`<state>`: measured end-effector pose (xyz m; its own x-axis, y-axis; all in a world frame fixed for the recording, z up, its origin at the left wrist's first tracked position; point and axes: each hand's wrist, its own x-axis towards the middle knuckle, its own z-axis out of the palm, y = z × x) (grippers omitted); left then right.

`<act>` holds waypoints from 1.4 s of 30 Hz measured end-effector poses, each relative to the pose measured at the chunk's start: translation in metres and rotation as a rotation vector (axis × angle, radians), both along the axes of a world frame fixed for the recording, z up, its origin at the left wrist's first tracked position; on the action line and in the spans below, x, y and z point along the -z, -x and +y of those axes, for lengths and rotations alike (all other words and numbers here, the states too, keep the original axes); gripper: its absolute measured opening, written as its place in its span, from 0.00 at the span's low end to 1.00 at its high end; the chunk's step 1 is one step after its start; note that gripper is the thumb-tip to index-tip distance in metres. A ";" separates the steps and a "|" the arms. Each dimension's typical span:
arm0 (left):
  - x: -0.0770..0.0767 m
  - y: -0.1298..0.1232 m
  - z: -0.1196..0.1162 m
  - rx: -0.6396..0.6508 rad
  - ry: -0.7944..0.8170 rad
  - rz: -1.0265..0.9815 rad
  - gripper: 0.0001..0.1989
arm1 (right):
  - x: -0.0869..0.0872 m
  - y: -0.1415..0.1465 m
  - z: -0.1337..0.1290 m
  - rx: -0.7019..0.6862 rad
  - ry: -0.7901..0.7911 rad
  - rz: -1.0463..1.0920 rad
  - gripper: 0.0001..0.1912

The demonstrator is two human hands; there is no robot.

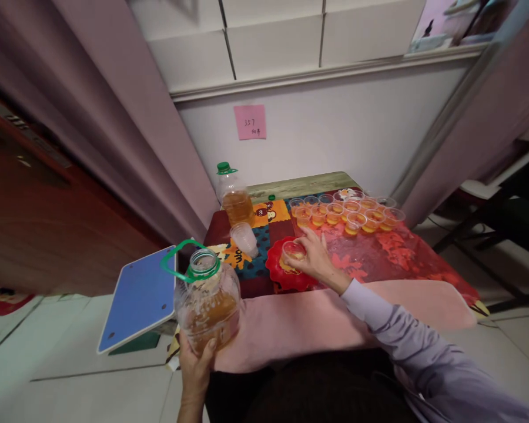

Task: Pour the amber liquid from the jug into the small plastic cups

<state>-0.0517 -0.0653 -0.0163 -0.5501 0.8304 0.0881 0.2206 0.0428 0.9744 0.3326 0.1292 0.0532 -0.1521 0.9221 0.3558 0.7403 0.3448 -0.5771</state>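
Observation:
My left hand [197, 364] is wrapped round the lower part of an uncapped clear jug [211, 311] with a green handle, holding amber liquid and standing upright at the near left. Between the fingers of my right hand [312, 255] is a clear plastic cup [293, 251], over a red scalloped dish [275, 267]. Whether the cup rests on the dish is hard to tell. A stack of clear cups [244, 238] lies tilted between the open jug and a second jug [238, 205] with a green cap. Several cups of amber liquid [334, 214] stand in rows at the right back.
A pink cloth [300, 323] lies along the near edge of the patterned table [405, 252]. A small green cap [271, 198] is near the back. Left of the table is a blue board [139, 294]. A pink note [250, 122] hangs on the wall behind.

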 end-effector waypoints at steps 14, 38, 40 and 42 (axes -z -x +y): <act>-0.007 -0.006 0.002 -0.031 -0.009 0.066 0.49 | 0.024 -0.144 0.086 0.349 -0.051 -0.197 0.31; -0.007 -0.014 -0.001 -0.009 -0.053 0.024 0.58 | 0.010 -0.120 0.078 0.379 -0.168 -0.156 0.34; -0.007 -0.015 -0.001 -0.012 -0.057 0.027 0.57 | -0.015 -0.089 0.070 0.221 -0.263 -0.103 0.23; -0.006 -0.016 -0.001 -0.017 -0.053 0.024 0.56 | -0.040 -0.049 0.059 -0.021 -0.290 -0.046 0.16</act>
<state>-0.0361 -0.0667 -0.0103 -0.5613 0.8148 0.1451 0.2433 -0.0052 0.9699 0.3818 0.1878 0.0934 -0.1924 0.7794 0.5963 0.7545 0.5060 -0.4179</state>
